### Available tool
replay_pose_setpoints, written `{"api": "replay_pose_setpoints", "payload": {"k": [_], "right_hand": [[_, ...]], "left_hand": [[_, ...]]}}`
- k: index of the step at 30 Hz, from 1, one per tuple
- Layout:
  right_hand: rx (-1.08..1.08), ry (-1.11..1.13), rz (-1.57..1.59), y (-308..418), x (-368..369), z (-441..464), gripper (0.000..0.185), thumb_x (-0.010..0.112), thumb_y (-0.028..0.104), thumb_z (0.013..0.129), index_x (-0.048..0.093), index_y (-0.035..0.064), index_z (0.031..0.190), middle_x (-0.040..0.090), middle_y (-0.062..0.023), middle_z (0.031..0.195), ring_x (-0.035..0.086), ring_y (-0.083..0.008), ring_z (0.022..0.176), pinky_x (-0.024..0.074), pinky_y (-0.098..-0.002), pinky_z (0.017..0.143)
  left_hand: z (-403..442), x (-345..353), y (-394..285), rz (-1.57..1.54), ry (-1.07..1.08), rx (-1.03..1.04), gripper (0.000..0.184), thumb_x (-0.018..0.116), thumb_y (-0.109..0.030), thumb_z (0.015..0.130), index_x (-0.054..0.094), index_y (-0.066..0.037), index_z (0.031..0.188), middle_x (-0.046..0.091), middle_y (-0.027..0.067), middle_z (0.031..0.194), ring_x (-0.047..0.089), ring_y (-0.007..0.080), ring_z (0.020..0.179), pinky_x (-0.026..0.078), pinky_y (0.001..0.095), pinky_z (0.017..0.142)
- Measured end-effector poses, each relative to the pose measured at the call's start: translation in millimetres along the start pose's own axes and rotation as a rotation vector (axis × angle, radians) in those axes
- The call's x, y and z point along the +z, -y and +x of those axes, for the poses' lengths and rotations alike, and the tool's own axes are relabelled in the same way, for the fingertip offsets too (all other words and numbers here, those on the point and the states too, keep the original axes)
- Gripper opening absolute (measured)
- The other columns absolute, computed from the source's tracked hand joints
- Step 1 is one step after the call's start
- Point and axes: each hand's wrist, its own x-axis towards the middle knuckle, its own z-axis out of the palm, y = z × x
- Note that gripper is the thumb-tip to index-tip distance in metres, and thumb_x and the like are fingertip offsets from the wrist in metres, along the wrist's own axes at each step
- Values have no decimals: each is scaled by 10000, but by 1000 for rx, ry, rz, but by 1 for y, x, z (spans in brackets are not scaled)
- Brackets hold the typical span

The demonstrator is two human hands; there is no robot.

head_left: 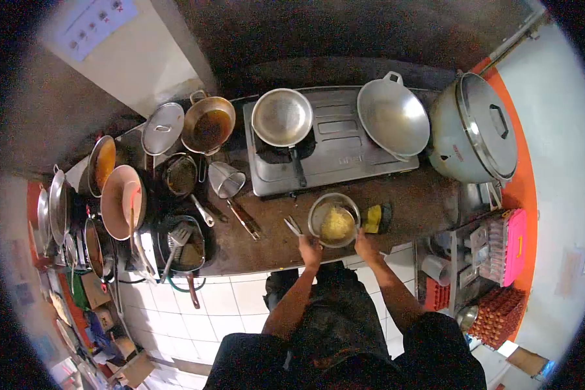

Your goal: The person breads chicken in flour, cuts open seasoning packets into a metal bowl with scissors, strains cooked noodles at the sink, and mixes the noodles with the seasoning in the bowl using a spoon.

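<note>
A round metal bowl (316, 207) with pale yellow food (337, 223) in it stands near the counter's front edge. My left hand (310, 250) is closed at the bowl's lower left, with a slim metal utensil (292, 226) sticking out of it to the upper left. On the bowl's right side my right hand (365, 247) grips the rim. A yellow item (373, 219) on something dark lies just right of the bowl.
Behind the bowl a gas stove (338, 166) carries a frying pan (283, 117) and a wok (393, 117). A large lidded pot (461, 136) stands right. Leftward are a strainer (227, 181), an oily pan (208, 127) and several other pans. Egg trays (498, 315) sit lower right.
</note>
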Motion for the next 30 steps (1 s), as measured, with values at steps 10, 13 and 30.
{"api": "replay_pose_setpoints", "payload": {"k": [10,13,30], "right_hand": [[-355,217,-289,0,-80,-56,595,437,18,820,310,182,1377,592,-231,899,594,-365,702,466,-473,586],[-497,136,-341,-16,-68,-57,593,438,12,814,309,149,1377,582,-226,948,595,-363,687,478,-459,576],[-329,-236,-264,-17,-100,-213,521,478,62,840,389,193,1336,584,-192,902,610,-340,728,508,-432,583]], "left_hand": [[-5,19,-70,686,-69,482,300,707,-118,664,575,25,892,591,137,665,569,261,574,457,384,530],[3,9,-35,502,-69,-14,285,715,-36,630,580,31,871,613,193,719,622,320,704,483,382,630],[-141,38,-134,897,284,726,207,672,-131,621,560,41,593,543,200,526,586,338,510,440,400,482]]}}
